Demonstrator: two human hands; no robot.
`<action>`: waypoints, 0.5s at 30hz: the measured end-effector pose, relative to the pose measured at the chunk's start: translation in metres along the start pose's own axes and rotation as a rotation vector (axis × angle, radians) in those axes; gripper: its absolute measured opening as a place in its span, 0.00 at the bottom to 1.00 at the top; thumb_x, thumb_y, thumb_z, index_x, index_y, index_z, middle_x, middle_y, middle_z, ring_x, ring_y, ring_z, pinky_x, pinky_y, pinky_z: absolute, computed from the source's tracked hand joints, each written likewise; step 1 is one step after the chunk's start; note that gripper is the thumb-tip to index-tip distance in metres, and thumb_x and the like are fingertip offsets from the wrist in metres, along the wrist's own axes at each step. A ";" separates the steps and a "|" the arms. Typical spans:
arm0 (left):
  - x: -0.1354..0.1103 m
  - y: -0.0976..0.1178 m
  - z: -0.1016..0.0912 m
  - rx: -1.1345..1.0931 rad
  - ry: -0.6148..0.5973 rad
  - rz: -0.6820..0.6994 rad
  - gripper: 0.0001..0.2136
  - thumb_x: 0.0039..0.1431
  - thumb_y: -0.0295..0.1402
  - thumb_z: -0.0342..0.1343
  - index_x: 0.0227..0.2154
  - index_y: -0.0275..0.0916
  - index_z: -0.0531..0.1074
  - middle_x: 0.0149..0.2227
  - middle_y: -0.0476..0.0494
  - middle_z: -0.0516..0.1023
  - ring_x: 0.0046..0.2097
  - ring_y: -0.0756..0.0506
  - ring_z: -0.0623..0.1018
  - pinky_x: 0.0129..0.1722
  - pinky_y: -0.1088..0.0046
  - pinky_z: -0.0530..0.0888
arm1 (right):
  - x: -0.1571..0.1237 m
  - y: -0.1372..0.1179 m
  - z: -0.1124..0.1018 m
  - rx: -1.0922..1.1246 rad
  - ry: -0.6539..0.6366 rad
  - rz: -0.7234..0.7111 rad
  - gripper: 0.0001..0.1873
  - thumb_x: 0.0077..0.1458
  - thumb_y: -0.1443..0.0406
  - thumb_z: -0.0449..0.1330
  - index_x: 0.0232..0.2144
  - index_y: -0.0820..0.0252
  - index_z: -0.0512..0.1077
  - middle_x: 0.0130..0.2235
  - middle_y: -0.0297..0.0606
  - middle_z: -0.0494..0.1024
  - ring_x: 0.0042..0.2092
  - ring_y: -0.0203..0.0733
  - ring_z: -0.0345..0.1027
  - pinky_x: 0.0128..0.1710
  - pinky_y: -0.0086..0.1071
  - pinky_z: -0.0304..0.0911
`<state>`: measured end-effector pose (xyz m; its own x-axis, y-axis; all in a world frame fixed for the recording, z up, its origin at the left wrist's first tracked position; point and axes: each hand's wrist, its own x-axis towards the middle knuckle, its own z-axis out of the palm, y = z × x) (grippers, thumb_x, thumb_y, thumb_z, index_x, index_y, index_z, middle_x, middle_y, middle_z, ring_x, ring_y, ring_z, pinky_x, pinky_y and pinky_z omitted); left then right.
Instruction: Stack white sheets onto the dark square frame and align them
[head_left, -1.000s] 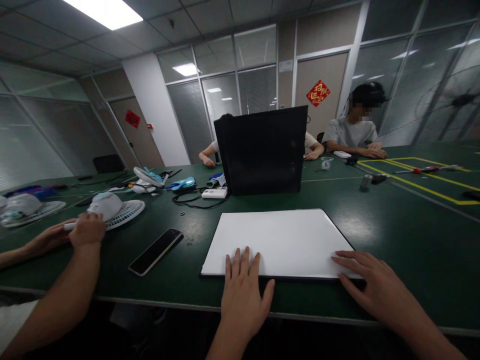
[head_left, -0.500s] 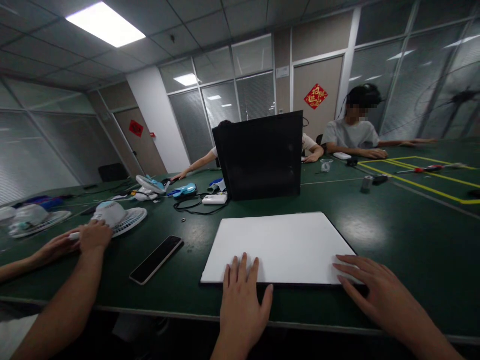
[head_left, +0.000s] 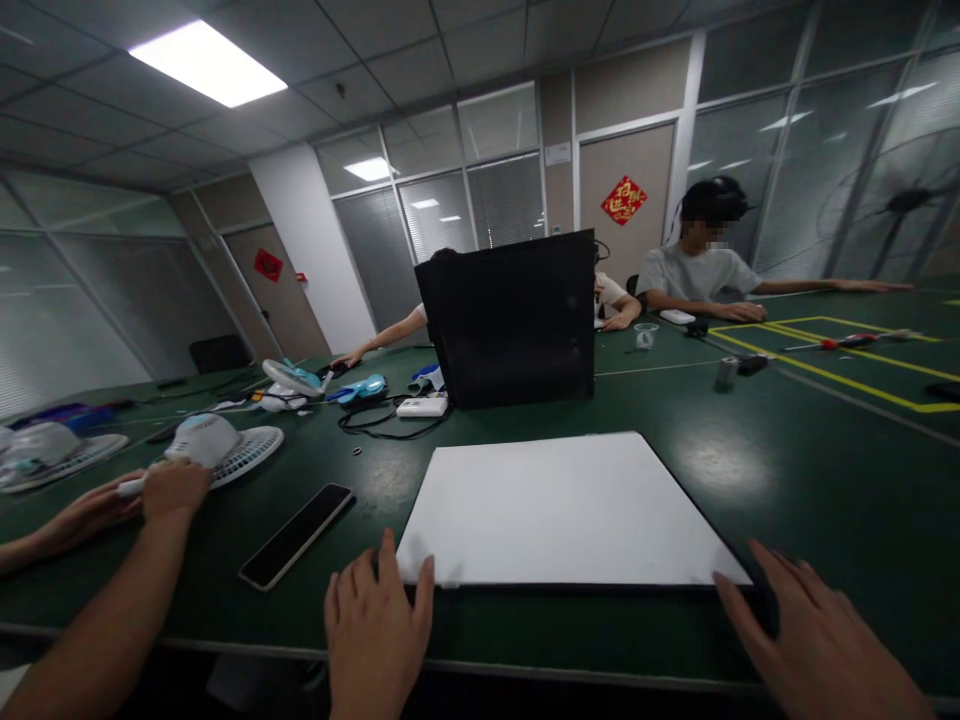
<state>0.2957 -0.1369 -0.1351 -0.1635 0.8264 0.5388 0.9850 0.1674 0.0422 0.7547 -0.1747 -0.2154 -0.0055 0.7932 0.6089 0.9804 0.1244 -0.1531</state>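
Observation:
A flat white panel (head_left: pixel 562 510) lies on the green table (head_left: pixel 825 470) straight ahead of me. My left hand (head_left: pixel 379 630) rests at the panel's near left corner, fingers stretched out and touching its edge. My right hand (head_left: pixel 814 645) lies open at the near right corner, fingers spread on the table beside the panel's dark edge. Neither hand holds anything. Behind the panel stands an upright black computer case (head_left: pixel 517 320).
A black phone (head_left: pixel 295 535) lies left of the panel. A neighbour's hands (head_left: pixel 154 490) work on a white fan grille (head_left: pixel 225 445) at the left. Cables, a white box (head_left: pixel 422 407) and fan parts sit mid-table. People sit across the table; yellow tape (head_left: pixel 840 375) marks the right.
My two hands have slid apart, from resting on the panel's near edge out to its left and right corners. The view has shifted slightly.

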 end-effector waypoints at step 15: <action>0.022 -0.009 -0.003 -0.806 -0.161 -0.464 0.25 0.54 0.47 0.60 0.50 0.38 0.83 0.48 0.34 0.78 0.53 0.30 0.79 0.62 0.44 0.72 | 0.019 -0.029 -0.022 0.291 -0.058 0.352 0.40 0.62 0.39 0.53 0.63 0.59 0.73 0.59 0.48 0.75 0.55 0.59 0.74 0.58 0.61 0.75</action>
<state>0.2837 -0.1222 -0.1213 -0.4957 0.8447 0.2020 0.5506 0.1257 0.8252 0.7306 -0.1768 -0.1823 0.2990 0.8483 0.4371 0.8284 -0.0033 -0.5602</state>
